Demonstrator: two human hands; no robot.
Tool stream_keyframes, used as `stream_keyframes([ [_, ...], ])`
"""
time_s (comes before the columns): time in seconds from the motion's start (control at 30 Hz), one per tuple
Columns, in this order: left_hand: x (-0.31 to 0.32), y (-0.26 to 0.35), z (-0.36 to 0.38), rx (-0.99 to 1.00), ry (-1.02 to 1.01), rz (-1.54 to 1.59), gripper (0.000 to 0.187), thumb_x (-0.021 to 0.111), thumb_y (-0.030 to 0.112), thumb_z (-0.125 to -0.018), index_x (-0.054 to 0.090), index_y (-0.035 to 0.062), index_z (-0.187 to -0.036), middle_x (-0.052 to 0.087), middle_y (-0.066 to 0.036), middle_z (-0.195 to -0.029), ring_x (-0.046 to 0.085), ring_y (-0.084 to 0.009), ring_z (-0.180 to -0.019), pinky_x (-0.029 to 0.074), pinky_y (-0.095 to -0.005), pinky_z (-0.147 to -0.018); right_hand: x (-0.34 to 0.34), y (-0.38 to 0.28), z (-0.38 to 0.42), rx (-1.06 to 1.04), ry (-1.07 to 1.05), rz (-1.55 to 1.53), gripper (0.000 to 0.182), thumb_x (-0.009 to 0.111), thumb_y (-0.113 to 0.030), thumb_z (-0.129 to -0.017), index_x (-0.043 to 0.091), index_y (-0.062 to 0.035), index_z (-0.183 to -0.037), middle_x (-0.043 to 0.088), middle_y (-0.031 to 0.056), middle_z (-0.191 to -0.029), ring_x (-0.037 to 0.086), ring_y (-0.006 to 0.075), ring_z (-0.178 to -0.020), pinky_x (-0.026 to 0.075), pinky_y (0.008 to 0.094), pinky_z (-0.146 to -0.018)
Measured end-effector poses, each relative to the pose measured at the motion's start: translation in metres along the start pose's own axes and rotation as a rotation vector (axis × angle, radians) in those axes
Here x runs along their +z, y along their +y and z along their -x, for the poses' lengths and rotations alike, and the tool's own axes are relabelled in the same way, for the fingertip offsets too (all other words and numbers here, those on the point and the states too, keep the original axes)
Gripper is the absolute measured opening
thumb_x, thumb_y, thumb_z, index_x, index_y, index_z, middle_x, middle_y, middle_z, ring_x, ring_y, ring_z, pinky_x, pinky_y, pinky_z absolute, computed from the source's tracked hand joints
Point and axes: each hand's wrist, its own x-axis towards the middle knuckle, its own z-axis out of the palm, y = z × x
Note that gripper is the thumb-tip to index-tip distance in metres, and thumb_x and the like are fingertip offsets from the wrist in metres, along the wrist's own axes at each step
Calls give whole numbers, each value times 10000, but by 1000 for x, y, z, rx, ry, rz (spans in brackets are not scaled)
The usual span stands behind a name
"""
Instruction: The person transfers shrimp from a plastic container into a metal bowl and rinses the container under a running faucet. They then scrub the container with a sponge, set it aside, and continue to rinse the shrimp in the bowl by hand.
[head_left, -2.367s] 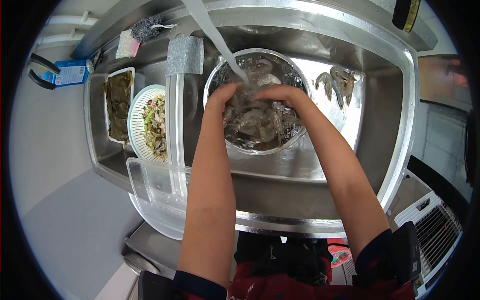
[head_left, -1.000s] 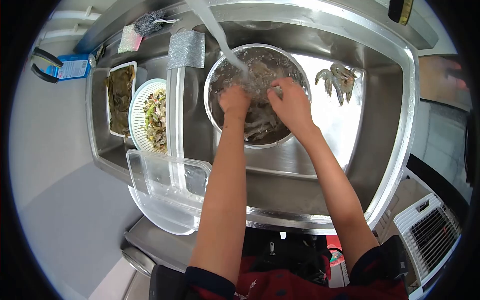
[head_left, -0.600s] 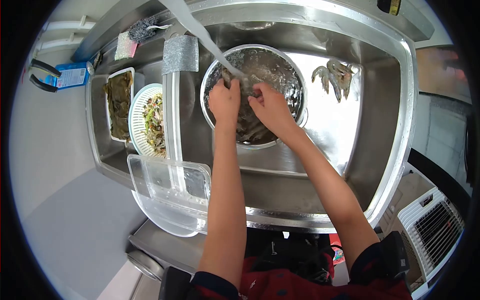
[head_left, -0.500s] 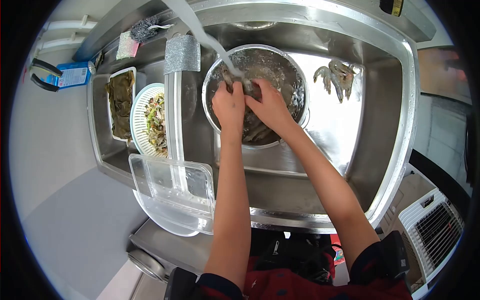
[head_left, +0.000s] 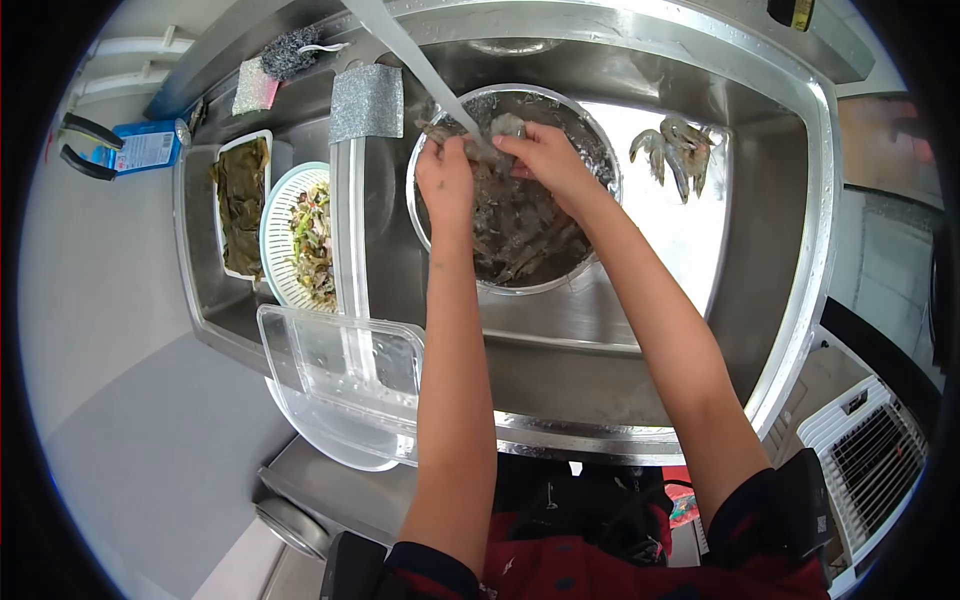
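Note:
My left hand (head_left: 445,185) and my right hand (head_left: 552,162) are together over the far half of a round metal bowl (head_left: 517,289). Both have closed fingers on a grey raw shrimp (head_left: 508,126), lifted above the water; the fingers partly cover it. More shrimp (head_left: 525,238) lie in the water below. A grey faucet spout (head_left: 408,50) comes down from the top, ending right by my fingers. On the bright sink floor to the right, several shrimp (head_left: 675,155) sit in a small pile.
The metal sink (head_left: 640,400) surrounds the bowl. Left of the divider (head_left: 350,210) are a strainer basket (head_left: 275,225) of scraps and a tray of dark leaves (head_left: 240,205). A clear plastic lid (head_left: 340,365) rests over the near left edge. A silver cloth (head_left: 366,102) drapes the divider.
Both hands have risen slightly toward the far rim and moved apart, with shrimp now showing between the fingers. More shrimp in the bowl are visible.

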Motion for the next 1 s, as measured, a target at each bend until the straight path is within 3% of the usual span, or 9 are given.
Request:
stream_keyframes([
  [0.03,1,2,2,-1,0,0,208,438,150,-773,518,-16,-869,568,-98,-819,544,-186,-656,445,-290,-620,0,-4,1,39,-6,-100,170,577,-181,-727,556,-28,-797,534,21,-697,488,85,-613,414,223,-542],
  [0.2,2,-1,8,-150,36,700,268,422,131,-805,421,18,-1047,531,-96,-907,526,-206,-848,432,-297,-678,-6,-3,3,99,-17,-308,206,566,-163,-731,525,-41,-892,526,32,-790,510,107,-705,453,237,-600],
  [0.33,10,3,21,-82,107,655,280,438,114,-813,409,22,-1076,528,-83,-913,512,-171,-858,427,-270,-664,-10,0,8,192,53,-188,199,536,-106,-738,502,-41,-923,528,25,-842,507,112,-734,450,244,-649],
  [0.43,11,-2,23,267,100,166,291,411,80,-831,382,30,-1117,525,-58,-901,503,-105,-789,415,-231,-646,-7,4,13,159,122,-110,238,528,-64,-722,496,-20,-953,527,26,-825,507,104,-734,453,239,-641],
  [0.53,10,3,28,165,148,245,319,388,63,-835,336,19,-1146,517,-106,-995,499,-136,-882,417,-252,-709,-5,7,15,80,139,-18,289,514,-34,-711,484,-5,-996,522,23,-811,503,95,-736,454,232,-635],
  [0.63,5,8,23,128,225,505,310,390,70,-834,335,34,-1138,506,-112,-1029,503,-166,-890,418,-277,-729,-7,11,19,57,123,37,322,500,-20,-707,470,-1,-1027,515,22,-805,500,93,-738,458,229,-625],
  [0.8,-2,13,21,98,220,564,273,412,83,-820,348,32,-1080,500,-145,-1030,527,-233,-886,438,-332,-746,-9,8,25,53,136,4,332,493,-23,-710,463,-1,-1040,507,32,-810,499,97,-735,464,228,-619],
  [0.87,-2,13,21,65,244,603,264,420,98,-817,352,23,-1061,486,-154,-1041,521,-256,-900,435,-357,-770,-12,14,25,30,234,26,357,530,-85,-679,484,29,-1015,531,127,-828,544,190,-712,480,281,-597],
  [1.0,-2,14,27,-54,240,906,290,399,176,-820,349,-4,-1042,447,-180,-1058,492,-303,-943,439,-367,-756,-26,27,24,-91,288,364,351,528,-138,-701,481,21,-1011,544,184,-903,550,245,-828,452,306,-696],
])
